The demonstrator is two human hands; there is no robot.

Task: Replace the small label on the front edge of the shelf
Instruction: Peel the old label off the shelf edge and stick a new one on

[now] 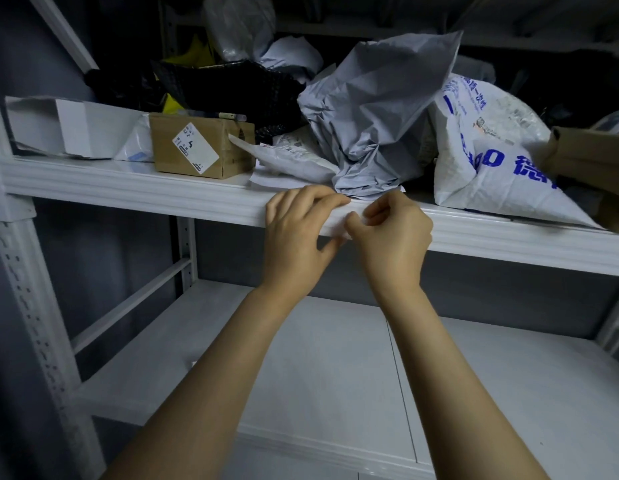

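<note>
Hands meet at the front edge (162,197) of the upper shelf, with the label (337,227) between them. It is a small white slip lying flat on the edge, its long axis running left to right along it. The left hand (297,233) curls its fingers over the edge at the label's left end, thumb beneath. The right hand (394,237) pinches the label's right end between thumb and forefinger. Both are equally near, so any peel or smoothing likely runs sideways along the edge, right hand leading. Whether this is the old or new label cannot be told.
</note>
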